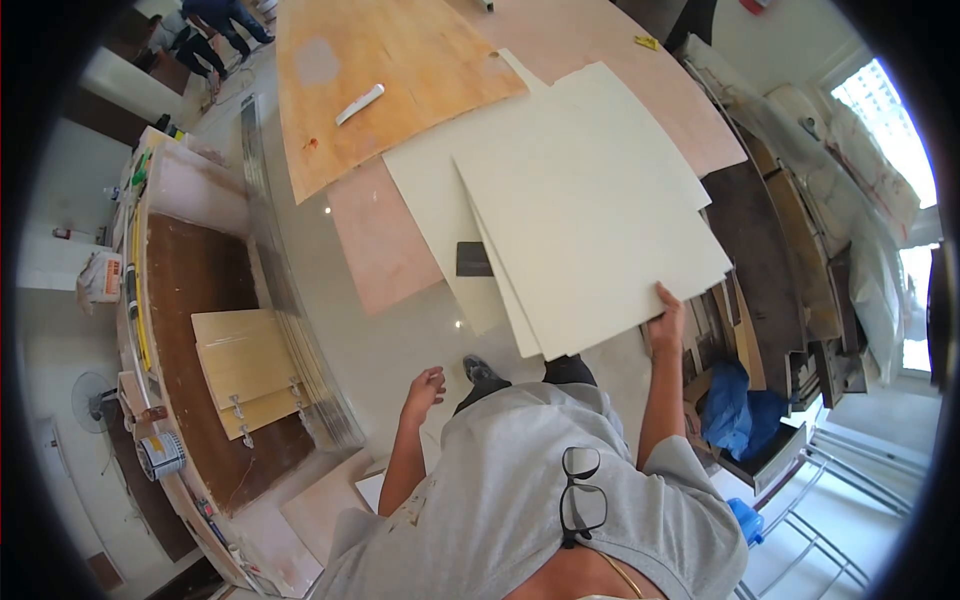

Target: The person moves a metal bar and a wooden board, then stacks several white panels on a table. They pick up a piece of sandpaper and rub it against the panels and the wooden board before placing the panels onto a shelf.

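My right hand grips the near right edge of a stack of large cream-white sheets, with the thumb on top. At least two sheets show, their left edges slightly fanned apart. The stack lies over another pale sheet on the work surface. A small dark rectangle shows at the stack's left edge, partly covered. My left hand hangs near my body, fingers loosely curled and holding nothing, apart from the sheets.
An orange-brown wooden board bears a white-handled knife-like tool. On the left, hinged wooden panels lie on a brown surface. Boards and a blue bag crowd the right. Other people are at the far left.
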A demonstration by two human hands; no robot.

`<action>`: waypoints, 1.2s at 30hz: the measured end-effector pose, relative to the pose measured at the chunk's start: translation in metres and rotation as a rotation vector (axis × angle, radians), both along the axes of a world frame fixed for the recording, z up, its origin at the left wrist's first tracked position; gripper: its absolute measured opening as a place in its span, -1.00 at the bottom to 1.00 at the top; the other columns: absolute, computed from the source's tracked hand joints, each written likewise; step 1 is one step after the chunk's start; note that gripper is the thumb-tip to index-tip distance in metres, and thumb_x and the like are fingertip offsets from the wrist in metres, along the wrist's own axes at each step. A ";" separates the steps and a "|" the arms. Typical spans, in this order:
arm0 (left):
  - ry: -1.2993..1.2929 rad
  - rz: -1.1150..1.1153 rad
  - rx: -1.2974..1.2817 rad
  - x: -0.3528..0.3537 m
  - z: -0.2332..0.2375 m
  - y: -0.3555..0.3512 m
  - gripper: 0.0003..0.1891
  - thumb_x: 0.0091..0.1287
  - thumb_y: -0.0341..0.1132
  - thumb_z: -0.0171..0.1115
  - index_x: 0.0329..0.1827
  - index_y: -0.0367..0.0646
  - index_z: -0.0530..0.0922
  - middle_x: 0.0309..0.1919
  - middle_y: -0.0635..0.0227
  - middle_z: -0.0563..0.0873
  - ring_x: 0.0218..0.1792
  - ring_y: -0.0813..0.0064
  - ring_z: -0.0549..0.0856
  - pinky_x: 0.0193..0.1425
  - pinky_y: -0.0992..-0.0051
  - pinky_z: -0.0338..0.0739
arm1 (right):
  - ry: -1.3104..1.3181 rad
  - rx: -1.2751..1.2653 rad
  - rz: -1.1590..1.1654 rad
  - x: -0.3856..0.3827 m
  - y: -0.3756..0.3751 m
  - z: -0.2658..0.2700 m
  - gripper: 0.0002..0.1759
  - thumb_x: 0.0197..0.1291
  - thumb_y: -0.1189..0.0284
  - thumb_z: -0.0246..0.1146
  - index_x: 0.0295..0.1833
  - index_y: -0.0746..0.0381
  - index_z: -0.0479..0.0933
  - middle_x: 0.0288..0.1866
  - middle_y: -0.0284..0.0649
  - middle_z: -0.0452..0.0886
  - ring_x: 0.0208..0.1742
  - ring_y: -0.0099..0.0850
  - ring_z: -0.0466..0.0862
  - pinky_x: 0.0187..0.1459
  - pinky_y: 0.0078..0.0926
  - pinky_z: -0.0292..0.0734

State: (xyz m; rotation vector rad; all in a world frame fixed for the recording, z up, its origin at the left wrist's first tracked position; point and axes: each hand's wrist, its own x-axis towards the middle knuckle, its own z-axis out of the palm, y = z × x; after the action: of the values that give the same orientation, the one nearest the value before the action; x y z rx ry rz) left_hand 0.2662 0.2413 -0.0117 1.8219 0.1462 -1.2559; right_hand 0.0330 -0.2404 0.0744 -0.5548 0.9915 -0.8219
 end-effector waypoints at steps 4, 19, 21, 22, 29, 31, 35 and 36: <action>-0.017 -0.049 -0.072 0.020 0.014 -0.001 -0.53 0.52 -0.17 0.14 0.43 -0.10 0.43 0.13 0.26 0.64 0.06 0.32 0.67 0.09 0.30 0.62 | -0.023 -0.026 0.058 0.039 0.019 -0.010 -0.59 0.24 0.57 0.31 0.20 0.41 0.50 0.12 -0.12 0.63 0.14 -0.23 0.64 0.21 -0.25 0.56; 0.046 0.129 -0.075 0.049 0.047 0.035 -0.56 0.52 -0.14 0.17 0.37 -0.12 0.49 0.10 0.23 0.68 0.02 0.34 0.70 0.06 0.31 0.64 | -0.031 0.063 0.190 0.097 0.009 -0.051 -0.42 0.22 0.57 0.31 0.36 0.36 0.38 0.26 -0.14 0.55 0.22 -0.22 0.59 0.20 -0.19 0.55; 0.014 0.243 -0.088 0.065 0.047 0.039 -0.60 0.51 -0.15 0.19 0.30 -0.13 0.52 0.02 0.27 0.70 -0.03 0.36 0.71 0.02 0.31 0.65 | -0.001 0.057 0.148 0.097 0.019 -0.046 -0.41 0.23 0.54 0.31 0.37 0.36 0.37 0.28 -0.15 0.54 0.24 -0.22 0.58 0.24 -0.18 0.53; 0.002 0.298 -0.094 0.071 0.047 0.041 -0.63 0.50 -0.16 0.20 0.27 -0.14 0.54 -0.02 0.28 0.71 -0.06 0.37 0.71 0.00 0.31 0.65 | -0.017 0.055 0.131 0.098 0.022 -0.045 -0.42 0.25 0.52 0.31 0.37 0.36 0.38 0.28 -0.15 0.55 0.25 -0.22 0.57 0.25 -0.19 0.51; -0.189 0.707 -0.228 0.175 0.074 0.002 -0.73 0.44 -0.18 0.30 0.06 -0.10 0.55 -0.20 0.40 0.66 -0.18 0.43 0.67 -0.09 0.35 0.62 | -0.185 0.217 0.151 0.114 0.066 -0.023 -0.44 0.30 0.41 0.32 0.37 0.35 0.40 0.28 -0.14 0.57 0.28 -0.23 0.55 0.32 -0.21 0.46; -0.260 0.728 -0.273 0.221 0.076 -0.016 -0.72 0.43 -0.19 0.31 0.08 -0.08 0.53 -0.19 0.42 0.64 -0.16 0.44 0.64 -0.06 0.36 0.61 | -0.218 0.284 0.148 0.117 0.073 -0.037 -0.46 0.30 0.40 0.32 0.34 0.35 0.43 0.28 -0.14 0.57 0.29 -0.24 0.56 0.32 -0.23 0.47; -0.178 0.882 -0.447 0.323 0.054 -0.049 -0.57 0.36 -0.15 0.41 0.16 -0.12 0.47 -0.15 0.33 0.55 -0.12 0.40 0.57 0.05 0.31 0.58 | -0.192 0.270 0.122 0.122 0.083 -0.059 -0.50 0.27 0.40 0.33 0.28 0.35 0.48 0.20 -0.16 0.61 0.23 -0.24 0.60 0.31 -0.22 0.49; -0.105 0.957 -0.500 0.354 0.033 -0.053 -0.49 0.33 -0.13 0.45 0.21 -0.13 0.43 -0.13 0.30 0.52 -0.11 0.38 0.55 0.07 0.29 0.58 | -0.154 0.215 0.115 0.124 0.085 -0.055 -0.51 0.26 0.39 0.34 0.27 0.35 0.49 0.17 -0.17 0.63 0.20 -0.24 0.61 0.31 -0.22 0.49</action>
State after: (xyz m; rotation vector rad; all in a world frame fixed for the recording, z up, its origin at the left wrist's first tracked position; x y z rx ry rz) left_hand 0.6204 0.1880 0.0217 1.1246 0.5217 -0.4489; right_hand 0.1571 -0.1556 0.0191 -0.3549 0.8852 -0.6359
